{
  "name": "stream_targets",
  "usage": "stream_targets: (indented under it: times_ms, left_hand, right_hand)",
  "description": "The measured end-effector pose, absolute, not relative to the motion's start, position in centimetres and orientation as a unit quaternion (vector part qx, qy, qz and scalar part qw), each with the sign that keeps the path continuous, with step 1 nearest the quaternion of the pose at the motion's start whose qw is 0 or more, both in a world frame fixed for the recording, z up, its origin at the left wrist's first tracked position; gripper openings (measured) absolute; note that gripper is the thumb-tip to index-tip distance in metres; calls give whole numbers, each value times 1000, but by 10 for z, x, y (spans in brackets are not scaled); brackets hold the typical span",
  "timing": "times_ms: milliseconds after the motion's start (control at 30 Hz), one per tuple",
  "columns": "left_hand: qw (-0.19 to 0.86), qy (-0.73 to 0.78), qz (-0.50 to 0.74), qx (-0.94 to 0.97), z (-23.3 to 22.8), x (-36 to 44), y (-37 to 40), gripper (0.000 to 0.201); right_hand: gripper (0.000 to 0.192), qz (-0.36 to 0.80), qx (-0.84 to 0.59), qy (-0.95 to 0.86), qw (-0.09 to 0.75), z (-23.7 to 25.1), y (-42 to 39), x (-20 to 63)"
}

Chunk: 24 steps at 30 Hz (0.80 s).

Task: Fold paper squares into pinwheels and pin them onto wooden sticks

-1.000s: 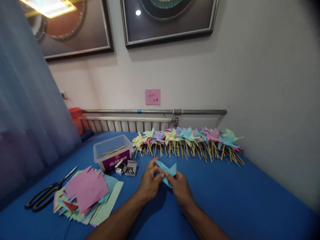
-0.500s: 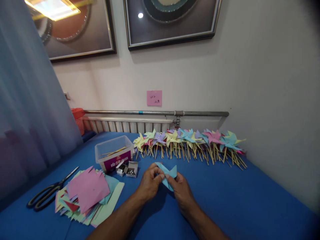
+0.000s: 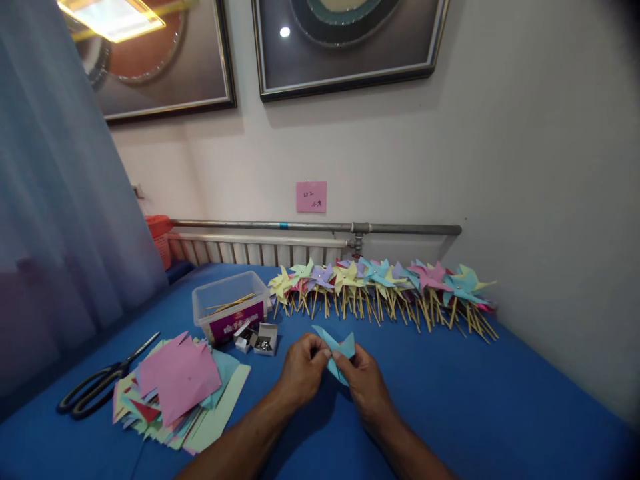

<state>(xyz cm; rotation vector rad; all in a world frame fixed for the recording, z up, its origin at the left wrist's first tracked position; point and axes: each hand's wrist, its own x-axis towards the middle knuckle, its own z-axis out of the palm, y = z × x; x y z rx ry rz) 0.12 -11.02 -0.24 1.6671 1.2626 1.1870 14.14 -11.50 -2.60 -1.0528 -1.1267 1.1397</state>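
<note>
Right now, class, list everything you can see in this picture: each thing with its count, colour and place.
light blue paper piece: one, pinched between both hands, centre
finished pinwheels: a long row, too many to count; yellow, purple, blue, pink on wooden sticks, along the far wall
paper squares: a loose stack, pink on top with green, blue and yellow below, left
scissors: one pair, black handles, left of the stack
plastic tub: one, clear with a purple label, sticks inside, behind the stack
small boxes: two, white, open, beside the tub
blue table: one
pink note: one, on the wall
framed pictures: two, dark frames, upper wall
left hand: on the paper
right hand: on the paper
</note>
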Motion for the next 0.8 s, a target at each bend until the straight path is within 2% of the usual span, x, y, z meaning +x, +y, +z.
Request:
stream_targets:
  times_ms: [800]
  left_hand:
    - [375, 517, 431, 637, 4, 1, -113, 10]
  right_hand:
    - [39, 474, -443, -525, 551, -28, -111, 147]
